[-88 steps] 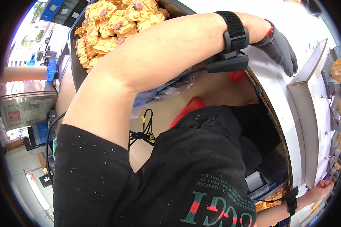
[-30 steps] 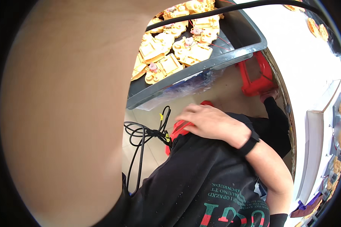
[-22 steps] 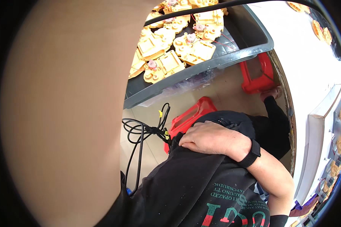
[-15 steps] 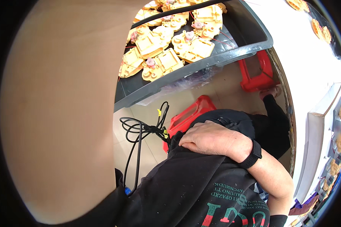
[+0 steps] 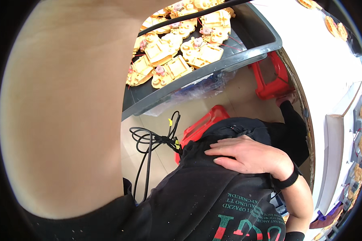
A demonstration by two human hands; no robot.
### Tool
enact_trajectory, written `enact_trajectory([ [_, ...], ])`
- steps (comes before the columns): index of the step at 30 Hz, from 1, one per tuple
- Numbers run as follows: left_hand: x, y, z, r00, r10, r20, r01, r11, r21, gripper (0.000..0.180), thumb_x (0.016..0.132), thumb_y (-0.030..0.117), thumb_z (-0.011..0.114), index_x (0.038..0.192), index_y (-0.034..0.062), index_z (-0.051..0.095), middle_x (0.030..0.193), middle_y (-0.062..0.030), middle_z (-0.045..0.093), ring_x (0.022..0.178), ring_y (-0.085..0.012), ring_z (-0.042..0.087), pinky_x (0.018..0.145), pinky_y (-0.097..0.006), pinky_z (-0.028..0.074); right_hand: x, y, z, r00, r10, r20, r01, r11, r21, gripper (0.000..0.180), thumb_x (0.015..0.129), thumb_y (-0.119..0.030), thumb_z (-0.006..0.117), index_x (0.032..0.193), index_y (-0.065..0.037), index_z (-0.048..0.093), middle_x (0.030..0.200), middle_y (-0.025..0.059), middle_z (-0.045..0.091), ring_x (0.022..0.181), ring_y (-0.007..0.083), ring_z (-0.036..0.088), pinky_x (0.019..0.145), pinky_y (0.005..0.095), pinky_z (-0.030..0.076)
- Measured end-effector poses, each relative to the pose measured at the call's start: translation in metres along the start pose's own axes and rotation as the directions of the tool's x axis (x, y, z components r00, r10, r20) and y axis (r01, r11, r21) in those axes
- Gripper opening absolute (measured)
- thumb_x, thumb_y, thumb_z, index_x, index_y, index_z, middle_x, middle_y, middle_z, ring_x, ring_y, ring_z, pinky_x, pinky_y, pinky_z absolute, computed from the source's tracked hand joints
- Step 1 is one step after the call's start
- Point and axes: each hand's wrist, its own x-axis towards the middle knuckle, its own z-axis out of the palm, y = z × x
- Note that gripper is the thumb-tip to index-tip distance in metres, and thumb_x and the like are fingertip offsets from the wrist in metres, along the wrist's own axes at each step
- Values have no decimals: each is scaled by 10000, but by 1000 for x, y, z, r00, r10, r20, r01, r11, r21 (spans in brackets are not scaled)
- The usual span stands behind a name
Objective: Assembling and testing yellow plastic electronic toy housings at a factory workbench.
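Observation:
My right hand, with a black band on its wrist, lies palm down on the dark cloth over my lap. Its fingers are stretched out and hold nothing. My left arm is raised close in front and fills the left side of the view; the hand at its end is out of frame. Past that arm is a grey tray. Several yellow plastic housings with small pinkish round parts and thin red wires lie in it. A black cable crosses above the housings.
A coiled black cable with yellow tags hangs beside a red plastic stool. Another red stool stands farther off. Clear plastic film hangs below the tray. On the right are a white tabletop and a white box.
My right hand has shifted a little right and its curled fingers have straightened out flat on the cloth. The tray appears slightly farther left. My left arm stays raised.

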Motion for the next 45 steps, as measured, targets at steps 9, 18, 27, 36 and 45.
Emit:
enact_trajectory([
  [9, 22, 52, -8, 979, 201, -41, -196, 976, 90, 327, 937, 139, 585, 1244, 26, 586, 1023, -91, 660, 925, -95, 601, 822, -243, 482, -70, -17, 9, 921, 31, -388, -9, 998, 58, 304, 938, -203, 552, 1182, -35, 620, 1199, 175, 625, 1135, 337, 581, 960, 397, 469],
  [18, 123, 199, 71, 756, 619, -212, -654, 696, -296, 355, 941, 101, 580, 1288, 30, 555, 1023, -33, 625, 908, -82, 554, 821, -233, 457, -194, -56, 67, 474, 228, -851, -132, 973, 188, 249, 917, -138, 604, 1140, -35, 645, 1063, 117, 668, 989, 263, 626, 877, 342, 483],
  [27, 125, 156, 148, 924, 260, -280, -364, 822, -439, 391, 935, 48, 532, 1325, 29, 519, 862, 38, 492, 758, -38, 441, 693, -192, 408, -288, -77, 121, -566, 125, -815, -277, 902, 331, 128, 895, -16, 570, 993, -3, 652, 934, 90, 652, 856, 183, 608, 783, 281, 471],
  [36, 136, 124, 173, 923, 239, -301, -360, 811, -460, 381, 1022, 256, 410, 1268, -4, 542, 1117, -76, 602, 918, -116, 539, 788, -247, 453, -362, -54, 102, -872, -145, -468, -319, 893, 318, 171, 997, -132, 513, 1081, -2, 586, 1006, 23, 599, 925, 98, 538, 847, 226, 424],
  [45, 134, 137, 165, 952, 165, -257, -272, 839, -472, 414, 1014, 267, 401, 1219, -54, 563, 1131, -142, 628, 1036, -201, 572, 902, -320, 443, -361, -18, 89, -709, -344, -615, -692, 509, 512, 88, 905, -66, 576, 953, -15, 629, 956, 100, 597, 910, 246, 558, 820, 331, 430],
])
